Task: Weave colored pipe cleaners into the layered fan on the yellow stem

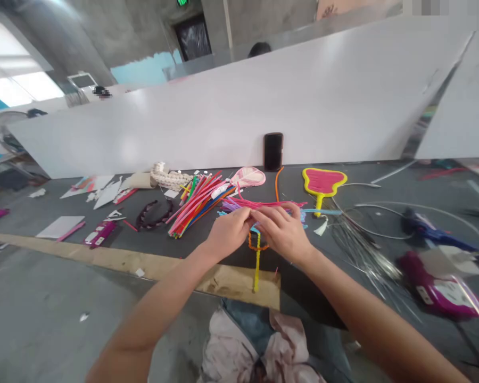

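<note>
My left hand (229, 230) and my right hand (284, 232) meet at the fingertips over the front of the dark table. Both are closed in a pinch at the top of a pipe-cleaner piece. This piece has a yellow twisted stem (257, 268) pointing toward me, an orange loop (252, 243) across it and light blue at the top. My fingers hide its upper part. Just beyond them lie pink pipe cleaners (259, 204), purple and light blue ones among them. A larger bundle of coloured pipe cleaners (197, 205) rests to the left.
Behind stands a phone (273, 151) against a white partition (207, 122). To the right are a pink-and-yellow fan shape (324, 182), loose wires (363, 250) and a blurred magenta tool (435, 287). A dark braided headband (155, 215) and a magenta box (100, 234) lie left.
</note>
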A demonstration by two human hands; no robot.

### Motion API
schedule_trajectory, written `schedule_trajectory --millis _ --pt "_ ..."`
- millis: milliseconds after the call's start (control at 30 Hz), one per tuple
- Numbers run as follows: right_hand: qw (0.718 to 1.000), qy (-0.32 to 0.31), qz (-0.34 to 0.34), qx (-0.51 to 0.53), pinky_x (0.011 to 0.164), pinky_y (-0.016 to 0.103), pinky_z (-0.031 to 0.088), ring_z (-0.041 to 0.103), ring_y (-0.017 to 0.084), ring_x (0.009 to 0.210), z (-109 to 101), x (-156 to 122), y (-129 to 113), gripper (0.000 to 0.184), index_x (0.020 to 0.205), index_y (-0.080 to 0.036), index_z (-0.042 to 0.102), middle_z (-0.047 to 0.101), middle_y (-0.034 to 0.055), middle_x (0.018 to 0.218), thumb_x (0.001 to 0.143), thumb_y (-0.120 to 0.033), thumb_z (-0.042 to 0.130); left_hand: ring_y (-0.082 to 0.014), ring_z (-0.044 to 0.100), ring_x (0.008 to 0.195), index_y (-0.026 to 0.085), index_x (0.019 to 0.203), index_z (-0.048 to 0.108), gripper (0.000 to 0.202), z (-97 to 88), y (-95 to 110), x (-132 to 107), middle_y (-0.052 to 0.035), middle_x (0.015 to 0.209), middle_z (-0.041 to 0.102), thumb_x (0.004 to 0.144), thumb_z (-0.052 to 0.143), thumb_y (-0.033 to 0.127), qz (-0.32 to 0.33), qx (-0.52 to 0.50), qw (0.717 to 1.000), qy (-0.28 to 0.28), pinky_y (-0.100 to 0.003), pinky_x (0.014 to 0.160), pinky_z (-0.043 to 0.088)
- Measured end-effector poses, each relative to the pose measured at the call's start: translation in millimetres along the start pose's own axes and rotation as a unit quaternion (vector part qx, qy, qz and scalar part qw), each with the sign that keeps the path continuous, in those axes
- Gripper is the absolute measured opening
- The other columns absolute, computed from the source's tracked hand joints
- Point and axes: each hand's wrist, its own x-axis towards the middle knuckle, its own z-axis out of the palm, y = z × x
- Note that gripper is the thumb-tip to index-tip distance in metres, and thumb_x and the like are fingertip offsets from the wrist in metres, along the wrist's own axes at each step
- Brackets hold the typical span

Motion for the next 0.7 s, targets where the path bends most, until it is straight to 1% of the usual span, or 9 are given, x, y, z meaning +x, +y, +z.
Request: schedule_trajectory --millis 67,100,167,267,400,467,567,633,700 --pt "1.0 -0.017 -0.001 0.003 0.082 0.032 0.042 0.062 0.016 0.083 -10.7 -10.4 9.5 0.027 0.115 -0.017 0.064 0.072 0.0061 0.092 0.095 -0.013 0.047 -0.0158 0.067 0.084 0.021 0.096 0.059 0.016 5.0 -0.5 -7.3 -0.0022 0.092 0.071 0.098 0.046 0.029 0.02 -0.027 0.999 -0.001 -0.024 0.071 0.046" --pt "1.0 -0.022 -0.002 0.004 0.077 0.029 0.043 0.061 0.015 0.08 -17.0 -16.2 15.3 0.026 0.109 -0.016 0.067 0.072 0.0057 0.088 0.094 -0.011 0.047 -0.0156 0.067 0.086 0.021 0.096 0.061 0.016 6.8 -4.2 -11.3 -0.0017 0.093 0.071 0.097 0.047 0.03 0.026 -0.031 0.999 0.001 -0.024 0.072 0.047" --pt "0.999 -0.032 -0.003 -0.011 0.071 0.028 0.042 0.06 0.015 0.075 -29.4 -25.5 25.1 0.023 0.101 -0.017 0.069 0.071 0.0045 0.084 0.094 -0.011 0.048 -0.0159 0.068 0.087 0.022 0.096 0.063 0.018 11.1 -14.3 -19.1 -0.0015 0.093 0.072 0.097 0.047 0.031 0.028 -0.029 0.999 0.007 -0.024 0.074 0.047" --pt "0.997 -0.065 0.003 -0.031 0.069 0.029 0.04 0.06 0.015 0.074 -40.6 -28.6 27.1 0.02 0.103 -0.02 0.069 0.073 0.0033 0.085 0.094 -0.014 0.052 -0.0164 0.068 0.085 0.021 0.096 0.065 0.02 21.6 -24.0 -25.1 -0.0018 0.092 0.073 0.097 0.047 0.03 0.017 -0.034 0.999 0.011 -0.025 0.074 0.047" --pt "0.996 -0.09 -0.007 0.001 0.07 0.029 0.04 0.062 0.014 0.078 -34.3 -16.4 15.7 0.024 0.107 -0.021 0.069 0.074 0.0031 0.091 0.094 -0.014 0.05 -0.016 0.067 0.084 0.021 0.096 0.065 0.022 36.2 -17.7 -17.6 -0.0015 0.092 0.073 0.098 0.046 0.03 0.037 -0.07 0.997 0.017 -0.025 0.074 0.047" --pt "0.995 -0.098 0.002 0.008 0.071 0.028 0.041 0.061 0.015 0.079 -28.0 -11.2 15.4 0.026 0.104 -0.021 0.07 0.073 0.0031 0.091 0.095 -0.013 0.047 -0.0156 0.066 0.084 0.02 0.1 0.065 0.022 40.7 -14.5 -12.4 -0.0017 0.092 0.072 0.098 0.046 0.032 0.032 -0.076 0.996 0.039 -0.026 0.076 0.046" --pt "0.992 -0.116 0.047 -0.012 0.074 0.03 0.041 0.061 0.016 0.082 -23.7 -12.5 27.1 0.026 0.098 -0.022 0.071 0.073 0.0036 0.093 0.094 -0.013 0.047 -0.0191 0.061 0.085 0.019 0.1 0.065 0.022 46.1 -17.5 -12.4 -0.0041 0.09 0.069 0.096 0.049 0.033 0.015 -0.003 0.998 0.066 -0.032 0.078 0.043" --pt "0.988 -0.134 0.072 -0.022 0.076 0.032 0.039 0.06 0.017 0.082 -24.4 -18.8 37.5 0.023 0.094 -0.022 0.071 0.074 0.0034 0.092 0.094 -0.015 0.049 -0.0216 0.056 0.086 0.02 0.09 0.067 0.019 51.2 -22.1 -17.9 -0.0051 0.086 0.066 0.094 0.052 0.03 0.027 0.065 0.996 0.049 -0.036 0.076 0.04" --pt "0.984 -0.156 0.082 -0.025 0.08 0.034 0.037 0.059 0.017 0.081 -26.4 -25.9 44.5 0.019 0.09 -0.022 0.07 0.074 0.0025 0.089 0.093 -0.016 0.052 -0.0221 0.052 0.085 0.021 0.082 0.068 0.017 58.3 -24.7 -24.5 -0.0049 0.082 0.064 0.091 0.056 0.027 0.047 0.097 0.994 0.02 -0.038 0.073 0.035"
